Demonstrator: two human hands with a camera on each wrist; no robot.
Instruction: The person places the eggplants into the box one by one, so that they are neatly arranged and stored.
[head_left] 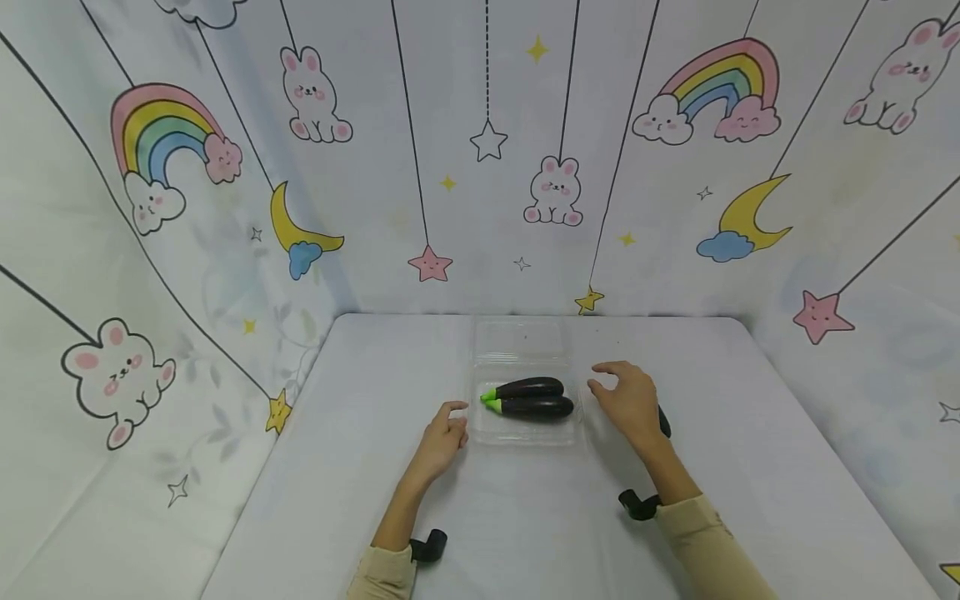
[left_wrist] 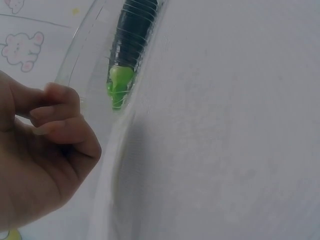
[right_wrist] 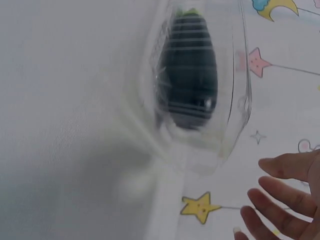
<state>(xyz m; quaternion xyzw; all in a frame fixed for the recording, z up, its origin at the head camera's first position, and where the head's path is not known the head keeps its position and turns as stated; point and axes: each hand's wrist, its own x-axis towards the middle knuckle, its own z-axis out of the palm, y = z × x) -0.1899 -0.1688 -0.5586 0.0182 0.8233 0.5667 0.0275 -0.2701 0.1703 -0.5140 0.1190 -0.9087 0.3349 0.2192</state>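
Observation:
Two dark eggplants with green stem ends, the farther eggplant (head_left: 534,387) and the nearer eggplant (head_left: 538,407), lie side by side in a clear plastic clamshell box (head_left: 525,441). Its lid (head_left: 519,338) is folded back, away from me. Just beyond the box's left edge is my left hand (head_left: 441,440), index finger reaching toward the rim, the other fingers loosely curled around nothing. My right hand (head_left: 626,402) hovers to the right of the box, thumb and fingers spread with nothing between them. Another eggplant (head_left: 664,422) is partly hidden behind my right wrist.
A white cloth covers the table (head_left: 360,375). Behind it and at both sides hang white curtains (head_left: 375,167) printed with rainbows, rabbits, moons and stars. A black camera mount sits on each wrist, including the left wrist mount (head_left: 429,546).

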